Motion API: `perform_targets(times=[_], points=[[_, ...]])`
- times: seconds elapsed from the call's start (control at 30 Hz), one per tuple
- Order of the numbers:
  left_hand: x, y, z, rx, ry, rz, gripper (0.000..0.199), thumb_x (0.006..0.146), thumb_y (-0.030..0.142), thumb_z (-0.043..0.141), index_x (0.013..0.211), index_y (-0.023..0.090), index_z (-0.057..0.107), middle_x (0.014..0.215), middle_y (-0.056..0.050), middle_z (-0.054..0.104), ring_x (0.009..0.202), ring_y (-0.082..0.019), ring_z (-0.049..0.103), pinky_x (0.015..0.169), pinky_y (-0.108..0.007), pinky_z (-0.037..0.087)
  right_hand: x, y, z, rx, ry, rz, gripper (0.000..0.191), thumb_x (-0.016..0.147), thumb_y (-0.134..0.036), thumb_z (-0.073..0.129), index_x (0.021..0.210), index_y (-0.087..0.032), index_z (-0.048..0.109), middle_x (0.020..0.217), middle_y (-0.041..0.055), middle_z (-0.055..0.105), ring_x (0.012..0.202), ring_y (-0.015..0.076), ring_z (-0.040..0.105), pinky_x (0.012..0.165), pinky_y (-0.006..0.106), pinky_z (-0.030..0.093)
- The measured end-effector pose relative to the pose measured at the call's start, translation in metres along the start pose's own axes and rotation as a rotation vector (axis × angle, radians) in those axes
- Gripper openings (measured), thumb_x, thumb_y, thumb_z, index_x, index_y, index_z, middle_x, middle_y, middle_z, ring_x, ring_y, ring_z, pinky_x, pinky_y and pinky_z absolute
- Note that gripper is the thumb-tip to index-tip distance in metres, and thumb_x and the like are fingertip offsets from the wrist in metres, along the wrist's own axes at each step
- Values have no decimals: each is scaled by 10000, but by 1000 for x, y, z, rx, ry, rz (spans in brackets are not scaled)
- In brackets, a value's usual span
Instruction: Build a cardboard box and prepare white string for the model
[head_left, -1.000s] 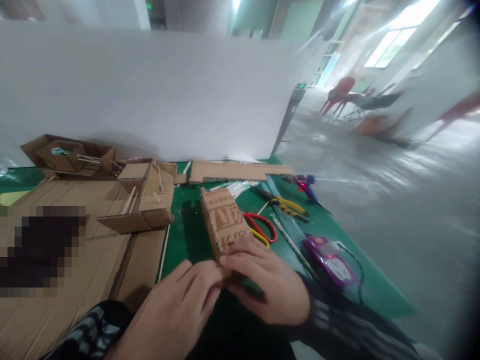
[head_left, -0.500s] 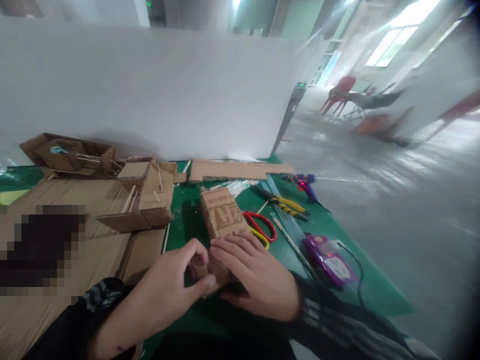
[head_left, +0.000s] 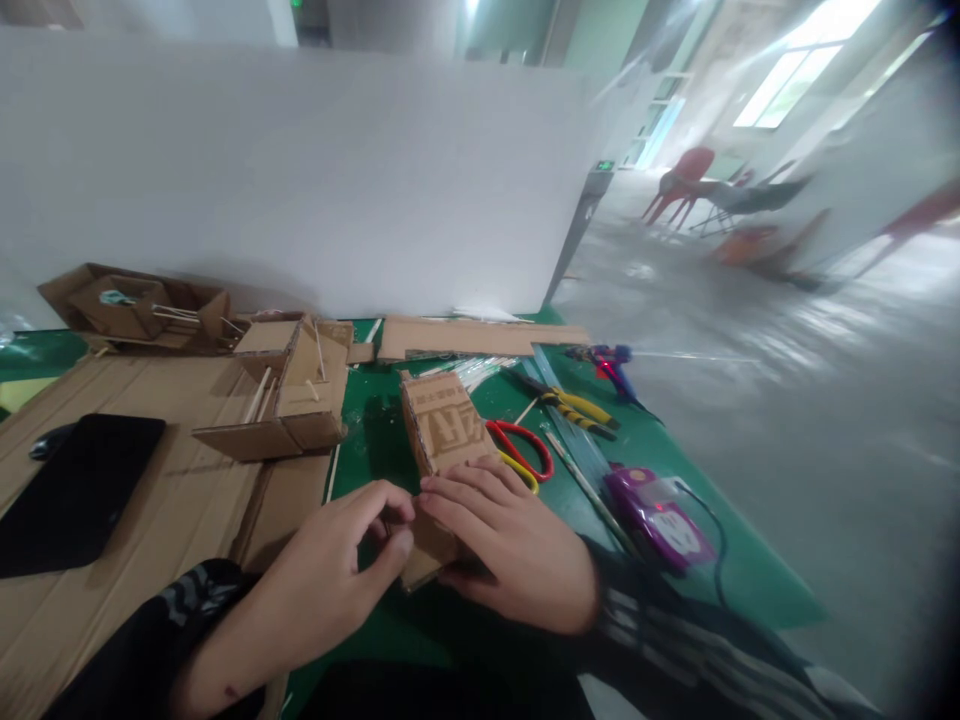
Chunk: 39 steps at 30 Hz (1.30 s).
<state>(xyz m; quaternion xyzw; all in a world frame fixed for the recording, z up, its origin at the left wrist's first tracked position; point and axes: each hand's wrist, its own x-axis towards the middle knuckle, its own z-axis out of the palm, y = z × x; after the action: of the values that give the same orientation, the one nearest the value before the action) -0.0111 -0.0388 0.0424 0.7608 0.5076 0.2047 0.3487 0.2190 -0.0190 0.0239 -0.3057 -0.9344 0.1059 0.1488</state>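
Observation:
A small brown cardboard box (head_left: 450, 425) with dark printing lies at an angle on the green table in front of me. My right hand (head_left: 517, 540) grips its near part, fingers laid over the top and thumb low along the near right side. At the box's near left edge is my left hand (head_left: 341, 565), its fingers loosely curled and a gap showing between thumb and forefinger. Those fingertips are beside or just touching the edge; I cannot tell which. Red-and-yellow-handled scissors (head_left: 536, 450) lie right of the box, partly hidden by it.
Right of the box lie pliers (head_left: 581, 410), a glue gun (head_left: 611, 370), clear strips (head_left: 570, 430) and a purple device (head_left: 660, 520) with a cable. Leftward are cardboard constructions (head_left: 292, 390), a cardboard sheet (head_left: 202, 500) and a black tablet-like slab (head_left: 82, 490). A white partition (head_left: 300, 180) stands behind.
My left hand has drawn slightly left, its thumb moving off the top of the box to its edge. The right hand and the box have hardly moved.

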Motion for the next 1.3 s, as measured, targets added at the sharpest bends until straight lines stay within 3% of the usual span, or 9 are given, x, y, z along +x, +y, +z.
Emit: perform_targets(times=[0.57,1.0,1.3], points=[[3,-6,2,-5,14,-52,182,886,247,563,1066,254,591,992,4,675,813,-165,634,744,-294,502,1,1,-7,64,-5,-8,580,863,-368,668,1377,-187,469,1434,76,553,1320,252,438,1117,424,245],[-3,0,3,48,94,103,154,872,166,570,1004,245,573,982,1,645,791,-147,615,732,-256,500,0,1,-8,81,16,-11,622,850,-349,678,1404,-186,448,1438,99,545,1311,255,455,1121,439,282],[-8,2,8,149,149,233,160,870,123,546,975,242,568,984,0,628,817,-133,630,747,-226,510,0,2,-5,102,76,-47,552,869,-316,653,1371,-183,467,1414,90,571,1297,249,481,1108,423,309]])
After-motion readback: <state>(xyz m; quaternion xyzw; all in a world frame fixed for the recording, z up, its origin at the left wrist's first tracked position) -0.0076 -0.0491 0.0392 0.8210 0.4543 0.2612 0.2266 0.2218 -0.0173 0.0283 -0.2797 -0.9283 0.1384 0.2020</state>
